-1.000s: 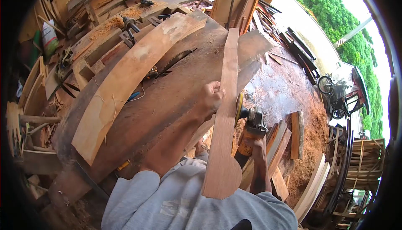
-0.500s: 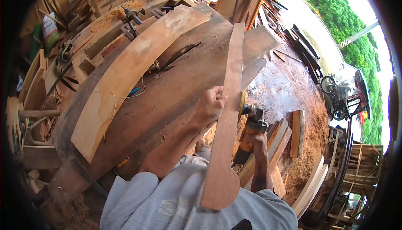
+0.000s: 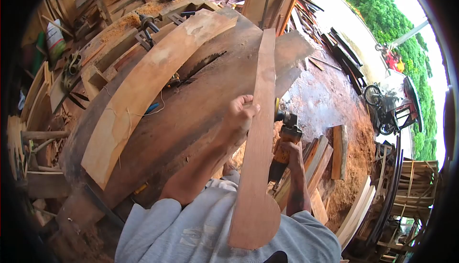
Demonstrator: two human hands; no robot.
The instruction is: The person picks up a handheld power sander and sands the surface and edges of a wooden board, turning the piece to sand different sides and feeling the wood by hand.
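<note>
A long reddish wooden piece (image 3: 258, 157) with a rounded lobe at its near end stretches away from my chest. My left hand (image 3: 241, 112) is closed on its left edge near the middle. On the right side, my right hand (image 3: 290, 150) grips an orange and black angle grinder (image 3: 282, 160). The grinder's yellow-edged disc (image 3: 277, 105) is at the right edge of the wooden piece, partly hidden behind it; whether they touch cannot be made out.
A wide brown workbench (image 3: 191, 114) carries a curved pale board (image 3: 143, 86) and a toothed saw blade (image 3: 210, 61). Timber offcuts (image 3: 339, 153) and sawdust lie on the floor to the right. A motorcycle (image 3: 382, 110) stands beyond, with red and yellow figures farther off.
The grinder's disc has slid farther behind the wooden piece and shows less. The piece has shifted slightly toward my body. Red and yellow figures now show outside at the upper right.
</note>
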